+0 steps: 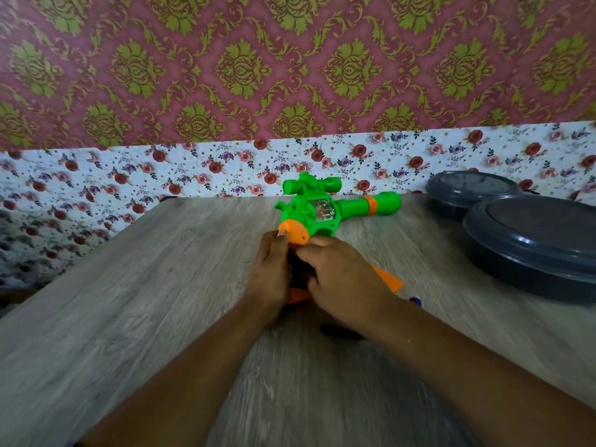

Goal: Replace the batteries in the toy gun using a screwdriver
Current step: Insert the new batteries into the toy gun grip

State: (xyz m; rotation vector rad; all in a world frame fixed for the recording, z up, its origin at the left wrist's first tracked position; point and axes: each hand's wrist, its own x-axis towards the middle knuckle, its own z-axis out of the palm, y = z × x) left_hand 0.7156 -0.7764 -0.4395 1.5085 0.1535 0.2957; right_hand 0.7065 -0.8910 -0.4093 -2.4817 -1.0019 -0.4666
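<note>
Nearest the camera, two bare forearms are reaching forward across the wooden table [161, 285], converging near its middle. A small dark object [340, 330] is lying on the wood just under the right wrist; what it is cannot be told. The left hand [269, 272] and right hand [342, 279] are working close together, fingers curled round the orange grip of the one toy gun [322, 214], the left thumb pressing on the grip's upper end. An orange piece [388, 280] is poking out right of the right hand. The gun is lying on the table's far middle, its long axis running left to right, the barrel pointing right. Two dark grey lidded containers [532, 240] are sitting at the far right.
</note>
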